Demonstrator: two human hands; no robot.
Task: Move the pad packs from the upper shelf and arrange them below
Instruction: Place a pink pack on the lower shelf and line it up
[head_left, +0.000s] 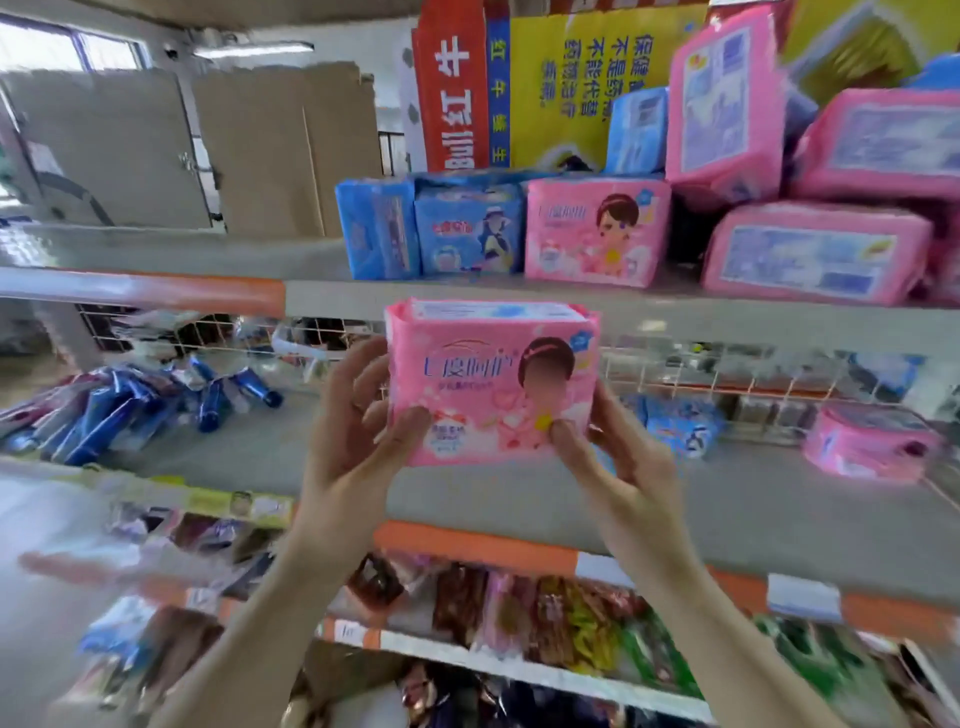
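Note:
A pink pad pack (483, 379) is upright in front of the shelves, level with the gap under the upper shelf (322, 296). My left hand (358, 431) grips its left side, thumb on the front. My right hand (608, 447) grips its right lower corner, thumb on the front. On the upper shelf stand two blue packs (376, 228) (467, 228) and a pink pack (595, 231), with larger pink packs (815, 252) piled at the right. On the shelf below (571, 493) lie a blue pack (675, 423) and a pink pack (870, 441).
Blue tubes (156, 400) lie heaped at the left of the lower shelf. A wire fence (727, 379) backs that shelf. Snack bags (545, 618) fill the shelf underneath. Cardboard sheets (280, 145) and a yellow-red box (545, 83) stand behind the upper shelf.

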